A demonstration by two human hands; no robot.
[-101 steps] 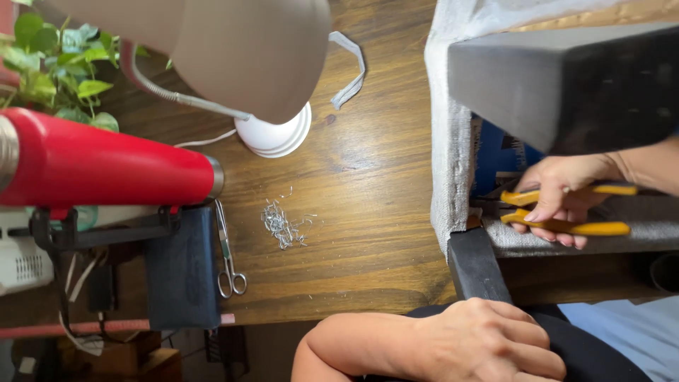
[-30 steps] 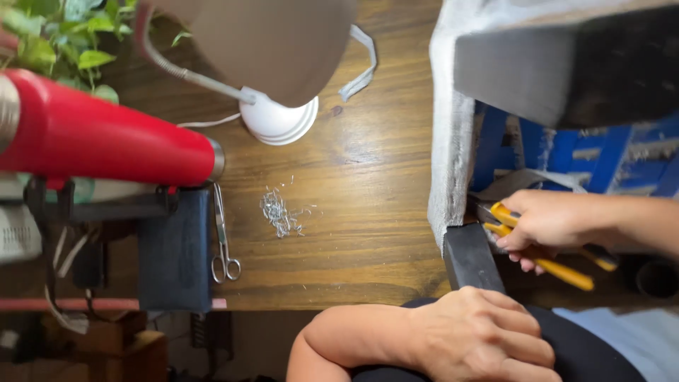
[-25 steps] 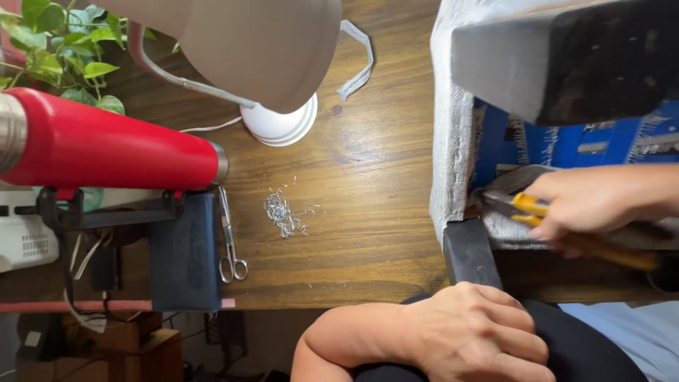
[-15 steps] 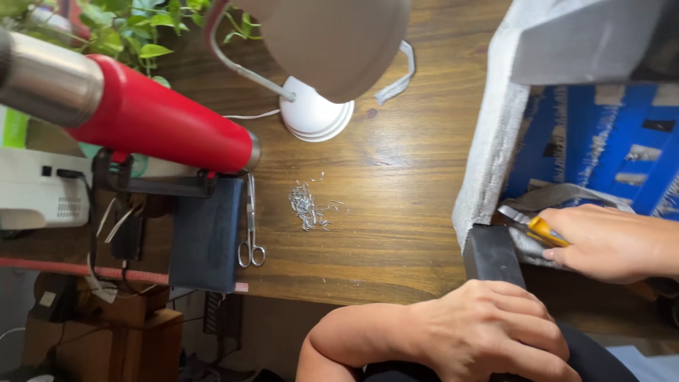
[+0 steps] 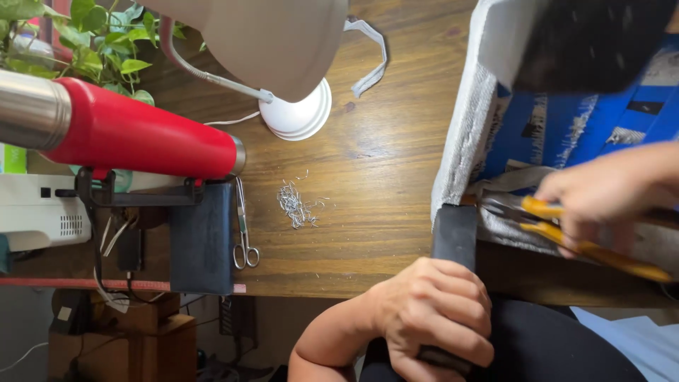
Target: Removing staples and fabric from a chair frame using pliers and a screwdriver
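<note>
My left hand is closed around the lower end of a black bar that stands against the table's front edge. My right hand comes in from the right and grips yellow-handled pliers. The pliers' jaws sit at the grey fabric edge of an upturned piece covered in white cloth, with blue lining inside. The right hand and the pliers are blurred. A small pile of pulled metal staples lies on the wooden table to the left of the bar.
Small scissors lie beside a dark block near the table's front edge. A white desk lamp stands at the back, and a red and steel cylinder lies on the left. Green plant, white strap.
My right hand has shifted the pliers along the fabric edge and turned them, now lower and nearer the bar. My left hand has kept its grip on the black bar. The view moved closer.
</note>
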